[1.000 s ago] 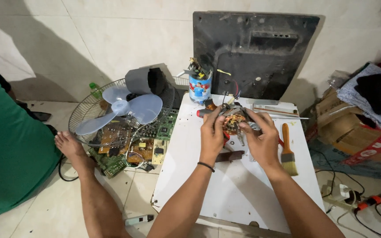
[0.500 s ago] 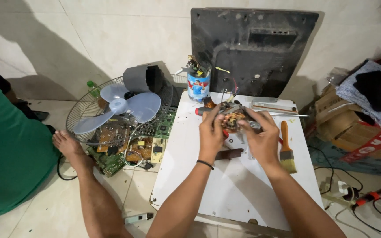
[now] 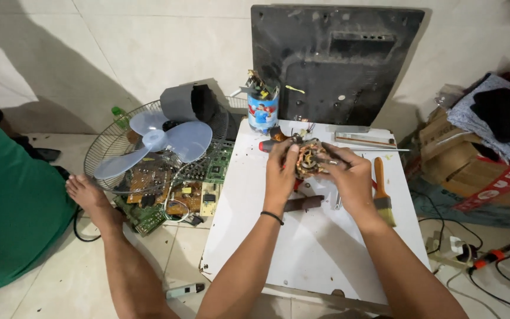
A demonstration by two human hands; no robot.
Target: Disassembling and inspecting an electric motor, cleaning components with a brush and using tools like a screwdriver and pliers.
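Fan motor (image 3: pixel 310 158) with copper wire sits between both hands, held up just over the white tabletop (image 3: pixel 302 248). Left hand (image 3: pixel 281 171) and right hand (image 3: pixel 349 177) are each curled tight around it. Beside them lies a paintbrush (image 3: pixel 382 192). Farther back stands a tin can (image 3: pixel 263 109).

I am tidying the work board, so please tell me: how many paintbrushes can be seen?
1. The paintbrush lies on the white board, just beside the right hand, bristles toward the person. Others may be hidden in the tin can behind.
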